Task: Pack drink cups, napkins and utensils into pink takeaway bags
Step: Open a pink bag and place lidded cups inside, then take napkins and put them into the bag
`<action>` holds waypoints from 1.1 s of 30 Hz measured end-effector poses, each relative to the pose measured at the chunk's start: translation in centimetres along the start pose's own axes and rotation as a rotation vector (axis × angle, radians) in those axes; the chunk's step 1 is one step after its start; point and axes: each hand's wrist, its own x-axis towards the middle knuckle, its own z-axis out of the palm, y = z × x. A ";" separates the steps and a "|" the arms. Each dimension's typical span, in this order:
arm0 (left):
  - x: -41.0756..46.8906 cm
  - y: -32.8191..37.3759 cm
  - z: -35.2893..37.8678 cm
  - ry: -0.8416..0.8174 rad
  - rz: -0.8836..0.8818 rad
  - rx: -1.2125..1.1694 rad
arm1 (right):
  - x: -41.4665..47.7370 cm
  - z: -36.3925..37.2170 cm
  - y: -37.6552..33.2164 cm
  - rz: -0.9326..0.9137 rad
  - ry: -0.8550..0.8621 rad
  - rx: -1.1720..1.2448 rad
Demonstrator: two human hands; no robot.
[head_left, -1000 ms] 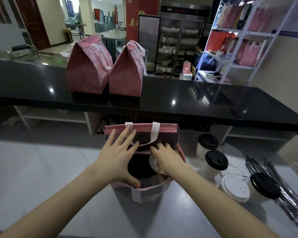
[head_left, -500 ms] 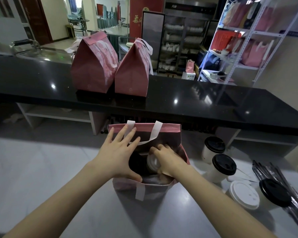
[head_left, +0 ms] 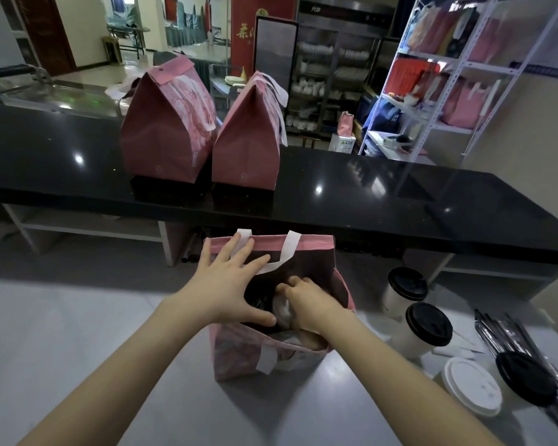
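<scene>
Head view: an open pink bag (head_left: 239, 358) stands on the grey table (head_left: 78, 349), just near of the black counter (head_left: 368, 181). Both hands are at its mouth.

The left hand (head_left: 229, 284) lies flat over the left side of the opening with its fingers spread wide. The fingertips reach the pink far rim beside the left strap of the far white handle (head_left: 284, 252). The thumb stretches right along the near-left edge of the mouth. It pinches nothing.

The right hand (head_left: 306, 304) is sunk inside the bag to the wrist. Its fingers are curled down over a pale, rounded drink cup (head_left: 282, 312), which sits in the middle of the bag. The cup lies just right of the left thumb tip and directly under the right fingertips. How far the fingers wrap round it is hidden by the hand itself. Something dark lies in the bag left of the cup, too shadowed to tell what. The near white handle (head_left: 266, 360) hangs down the bag's near face.

On the table to the right stand three black-lidded cups: a far one (head_left: 406, 284), a middle one (head_left: 427, 323) and a near one (head_left: 525, 378). A white-lidded cup (head_left: 472, 389) sits just left of the near one. Long dark utensil packets (head_left: 509, 336) lie in a fan at the right edge.

Two closed pink bags, the left (head_left: 165, 130) and the right (head_left: 248, 140), stand touching on the counter. A white shelf rack (head_left: 448, 101) holding more pink bags is at far right.
</scene>
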 end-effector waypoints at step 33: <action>0.8 2.0 -2.2 0.107 0.143 -0.284 | -8.9 -3.3 7.1 -0.019 0.638 0.027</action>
